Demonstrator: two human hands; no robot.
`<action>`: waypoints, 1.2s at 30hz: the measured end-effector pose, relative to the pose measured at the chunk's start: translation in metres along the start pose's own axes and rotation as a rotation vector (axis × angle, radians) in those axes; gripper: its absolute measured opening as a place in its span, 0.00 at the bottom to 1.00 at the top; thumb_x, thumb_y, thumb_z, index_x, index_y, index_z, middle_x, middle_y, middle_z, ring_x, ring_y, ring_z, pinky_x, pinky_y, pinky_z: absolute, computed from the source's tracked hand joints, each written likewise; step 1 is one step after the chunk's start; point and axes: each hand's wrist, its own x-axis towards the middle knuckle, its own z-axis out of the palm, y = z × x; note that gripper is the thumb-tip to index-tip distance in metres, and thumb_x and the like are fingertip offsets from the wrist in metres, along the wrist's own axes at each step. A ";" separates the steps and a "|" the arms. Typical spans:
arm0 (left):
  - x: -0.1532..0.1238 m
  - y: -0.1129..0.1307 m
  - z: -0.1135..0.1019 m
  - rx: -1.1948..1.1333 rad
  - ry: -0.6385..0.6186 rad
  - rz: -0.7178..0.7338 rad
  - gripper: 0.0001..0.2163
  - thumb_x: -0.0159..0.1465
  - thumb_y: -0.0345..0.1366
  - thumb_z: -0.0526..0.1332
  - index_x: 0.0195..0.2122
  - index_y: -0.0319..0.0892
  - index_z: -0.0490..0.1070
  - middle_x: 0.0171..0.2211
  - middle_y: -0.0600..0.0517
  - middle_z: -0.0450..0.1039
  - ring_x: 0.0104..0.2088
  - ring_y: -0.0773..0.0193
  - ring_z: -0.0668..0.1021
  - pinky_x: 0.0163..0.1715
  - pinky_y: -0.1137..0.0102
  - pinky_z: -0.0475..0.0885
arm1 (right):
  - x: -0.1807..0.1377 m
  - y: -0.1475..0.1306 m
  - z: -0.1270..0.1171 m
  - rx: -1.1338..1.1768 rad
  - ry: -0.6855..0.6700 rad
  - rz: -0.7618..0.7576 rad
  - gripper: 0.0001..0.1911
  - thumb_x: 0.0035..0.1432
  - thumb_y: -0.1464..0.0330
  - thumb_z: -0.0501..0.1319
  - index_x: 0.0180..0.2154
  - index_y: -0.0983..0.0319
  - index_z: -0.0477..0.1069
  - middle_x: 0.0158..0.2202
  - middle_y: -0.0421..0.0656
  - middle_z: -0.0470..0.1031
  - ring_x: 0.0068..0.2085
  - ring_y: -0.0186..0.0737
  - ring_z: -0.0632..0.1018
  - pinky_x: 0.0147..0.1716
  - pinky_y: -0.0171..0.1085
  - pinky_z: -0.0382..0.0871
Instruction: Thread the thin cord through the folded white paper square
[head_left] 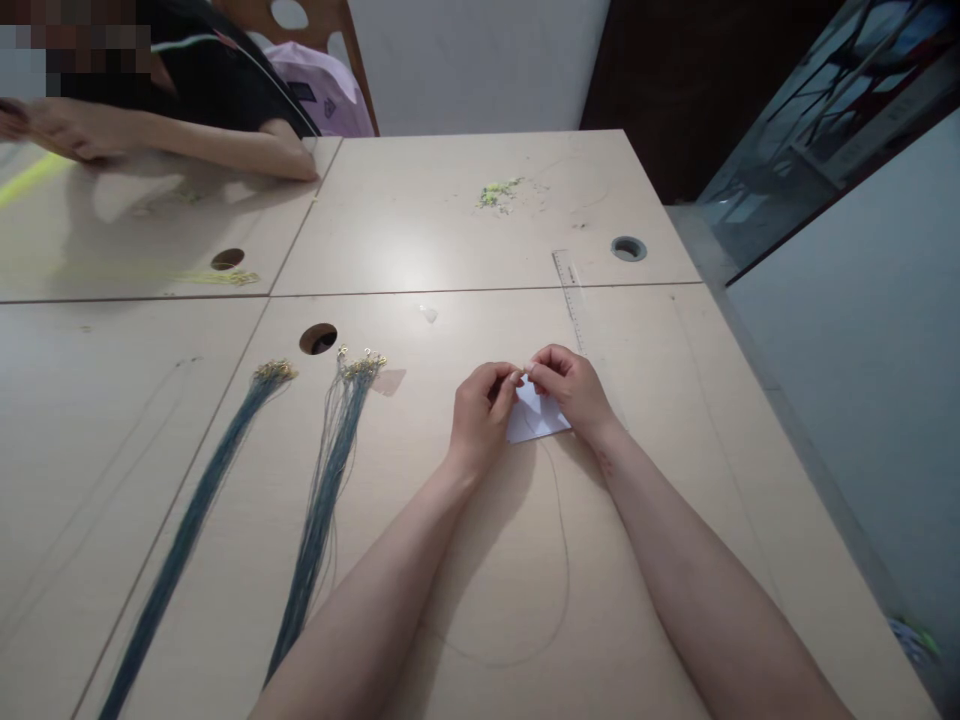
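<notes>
My left hand point(480, 410) and my right hand point(571, 392) meet fingertip to fingertip, both closed in a pinch. Between them shows a tiny gold-coloured fitting point(523, 371), too small to make out fully. A thin cord point(568, 570) trails from beneath my hands and loops over the table towards me. Under my fingers lies a small white paper point(536, 418), partly hidden. To the left are two bundles of blue-green cords point(199, 510), point(322, 510) with gold-coloured fittings gathered at their far ends.
A clear ruler point(568, 300) lies beyond my right hand. Yellow-green scraps point(499, 193) are scattered farther back. The table has round cable holes point(318, 338), point(628, 249). Across at the upper left, another person's arm point(202, 145) rests near yellow cords point(225, 277).
</notes>
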 end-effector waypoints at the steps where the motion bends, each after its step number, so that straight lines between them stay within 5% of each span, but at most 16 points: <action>1: 0.000 0.000 0.000 -0.002 0.003 0.001 0.08 0.61 0.37 0.54 0.31 0.40 0.69 0.28 0.51 0.71 0.28 0.68 0.72 0.29 0.72 0.65 | 0.000 0.000 0.000 0.002 -0.002 0.001 0.07 0.49 0.65 0.58 0.23 0.61 0.65 0.18 0.35 0.63 0.22 0.31 0.64 0.23 0.33 0.56; 36: 0.001 -0.001 0.001 -0.055 -0.005 -0.050 0.09 0.60 0.39 0.55 0.31 0.40 0.69 0.28 0.51 0.72 0.28 0.68 0.71 0.29 0.73 0.65 | -0.001 -0.001 0.001 0.009 -0.007 -0.035 0.07 0.50 0.66 0.59 0.23 0.61 0.65 0.18 0.35 0.63 0.23 0.31 0.64 0.24 0.33 0.57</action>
